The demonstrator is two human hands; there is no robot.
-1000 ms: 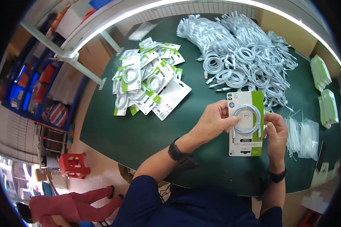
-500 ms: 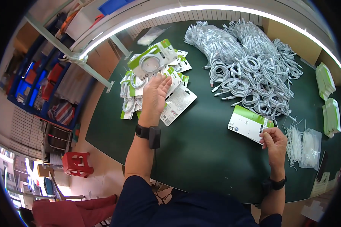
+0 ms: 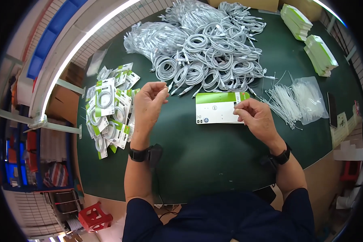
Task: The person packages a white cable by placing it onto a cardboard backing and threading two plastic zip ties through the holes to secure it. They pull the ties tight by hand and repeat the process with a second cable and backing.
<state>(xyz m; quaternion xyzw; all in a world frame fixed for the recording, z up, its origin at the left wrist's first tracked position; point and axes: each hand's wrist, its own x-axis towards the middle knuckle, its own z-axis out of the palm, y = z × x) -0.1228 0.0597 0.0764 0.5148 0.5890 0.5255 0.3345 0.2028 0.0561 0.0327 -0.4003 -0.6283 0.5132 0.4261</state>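
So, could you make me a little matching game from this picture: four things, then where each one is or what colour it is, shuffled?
Things:
1. Green and white card
2. Stool
3. Loose coiled cables
4. Thin ties

Places and colours:
A. White, spread beside a clear bag
B. Heaped on the far side of the table
C. Red, at the picture's lower left
D. Held by the fingers of the right hand

Pairs: 1-D; 2-C; 3-B; 4-A
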